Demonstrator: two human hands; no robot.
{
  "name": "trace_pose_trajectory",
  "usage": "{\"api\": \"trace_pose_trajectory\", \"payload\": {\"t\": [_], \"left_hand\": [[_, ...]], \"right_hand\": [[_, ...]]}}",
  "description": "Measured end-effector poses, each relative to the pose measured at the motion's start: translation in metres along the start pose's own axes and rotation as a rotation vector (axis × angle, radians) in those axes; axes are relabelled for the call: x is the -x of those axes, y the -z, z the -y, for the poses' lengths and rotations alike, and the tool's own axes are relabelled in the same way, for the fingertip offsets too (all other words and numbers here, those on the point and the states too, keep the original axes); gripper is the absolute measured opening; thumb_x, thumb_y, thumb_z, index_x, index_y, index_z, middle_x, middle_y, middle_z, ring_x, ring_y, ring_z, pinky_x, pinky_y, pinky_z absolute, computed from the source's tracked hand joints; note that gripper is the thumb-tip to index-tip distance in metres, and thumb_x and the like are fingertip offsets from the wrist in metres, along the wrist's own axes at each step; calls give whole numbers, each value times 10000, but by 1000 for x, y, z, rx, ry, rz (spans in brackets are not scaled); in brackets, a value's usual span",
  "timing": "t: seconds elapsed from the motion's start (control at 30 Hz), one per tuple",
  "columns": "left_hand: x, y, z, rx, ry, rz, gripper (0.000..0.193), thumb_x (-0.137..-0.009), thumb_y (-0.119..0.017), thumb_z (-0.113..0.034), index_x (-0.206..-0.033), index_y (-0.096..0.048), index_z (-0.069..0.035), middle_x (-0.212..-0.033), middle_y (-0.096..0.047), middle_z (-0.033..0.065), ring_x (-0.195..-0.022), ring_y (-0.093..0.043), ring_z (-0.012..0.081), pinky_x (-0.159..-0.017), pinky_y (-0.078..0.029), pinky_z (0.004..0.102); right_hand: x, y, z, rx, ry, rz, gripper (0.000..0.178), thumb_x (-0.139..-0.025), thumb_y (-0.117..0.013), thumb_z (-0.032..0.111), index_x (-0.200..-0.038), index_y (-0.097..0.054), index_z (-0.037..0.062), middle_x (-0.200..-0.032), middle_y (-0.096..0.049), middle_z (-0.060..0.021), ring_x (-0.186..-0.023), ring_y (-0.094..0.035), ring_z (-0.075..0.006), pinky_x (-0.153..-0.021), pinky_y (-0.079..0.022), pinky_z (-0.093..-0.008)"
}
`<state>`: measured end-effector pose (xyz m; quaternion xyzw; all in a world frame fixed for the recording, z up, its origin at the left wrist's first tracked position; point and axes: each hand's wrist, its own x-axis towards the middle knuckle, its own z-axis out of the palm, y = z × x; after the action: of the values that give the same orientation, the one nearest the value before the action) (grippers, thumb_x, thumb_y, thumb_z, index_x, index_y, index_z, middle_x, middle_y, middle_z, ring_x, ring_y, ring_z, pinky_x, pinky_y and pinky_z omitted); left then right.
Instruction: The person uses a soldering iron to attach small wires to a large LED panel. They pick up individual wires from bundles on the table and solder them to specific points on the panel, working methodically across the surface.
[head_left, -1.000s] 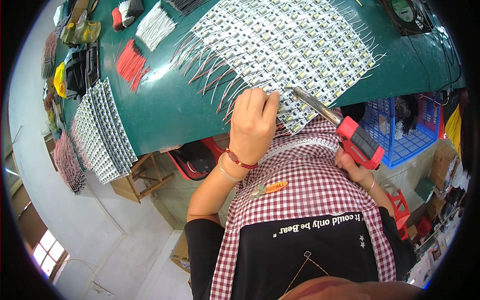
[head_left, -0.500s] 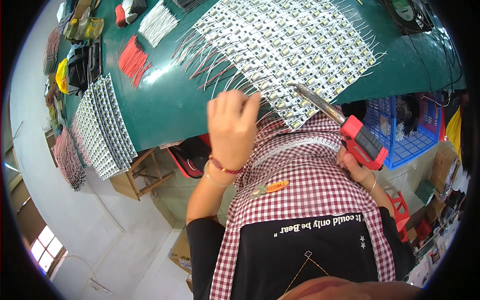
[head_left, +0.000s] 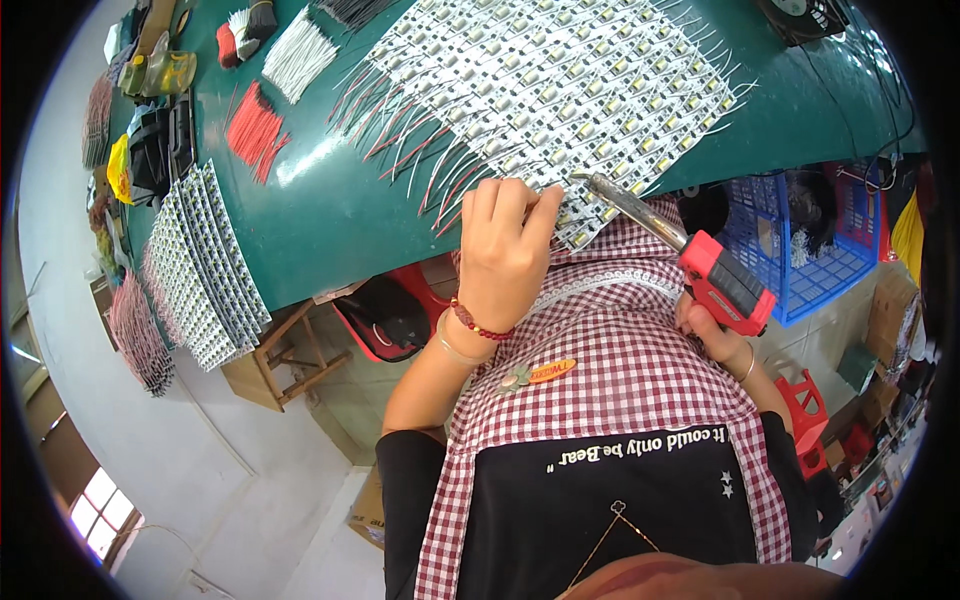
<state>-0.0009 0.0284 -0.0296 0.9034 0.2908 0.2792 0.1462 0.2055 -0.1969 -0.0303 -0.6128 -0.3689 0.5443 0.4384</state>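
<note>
A large white panel of small circuit boards (head_left: pixel 570 90) lies on the green table, red, black and white wires fringing its left side. At its near left edge is my left hand (head_left: pixel 508 250), fingers curled and thumb pressed in. Whatever the fingertips pinch is hidden behind the hand. My right hand (head_left: pixel 715 335) is closed around a red and black soldering iron (head_left: pixel 728 282), with its metal tip pointing up-left over the panel's near corner. The tip is close to the left thumb, a small distance away.
Bundles of red wires (head_left: pixel 257 132) and white wires (head_left: pixel 300 55) lie on the green table (head_left: pixel 330 225) to the left. Stacked wired panels (head_left: pixel 205 265) hang at its left edge. A blue crate (head_left: pixel 790 240) stands below on the right, with a red stool (head_left: pixel 802 410) nearby.
My left hand has moved right along the panel's near edge, closer to the iron's tip. The soldering iron and my right hand have barely moved. The view has shifted slightly.
</note>
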Motion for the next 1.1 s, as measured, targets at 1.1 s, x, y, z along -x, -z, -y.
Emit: {"api": "trace_pose_trajectory", "payload": {"t": [1.1], "left_hand": [[-5,16,-10,-51,-43,-11,287,-666,-683,46,-927,-698,-71,-728,-487,14,-693,-491,200,-654,-360,350]], "right_hand": [[9,1,-14,-50,40,6,104,-896,-583,96,-886,-598,-7,-754,-591,-41,-678,-556,-141,-627,-447,-288]]}}
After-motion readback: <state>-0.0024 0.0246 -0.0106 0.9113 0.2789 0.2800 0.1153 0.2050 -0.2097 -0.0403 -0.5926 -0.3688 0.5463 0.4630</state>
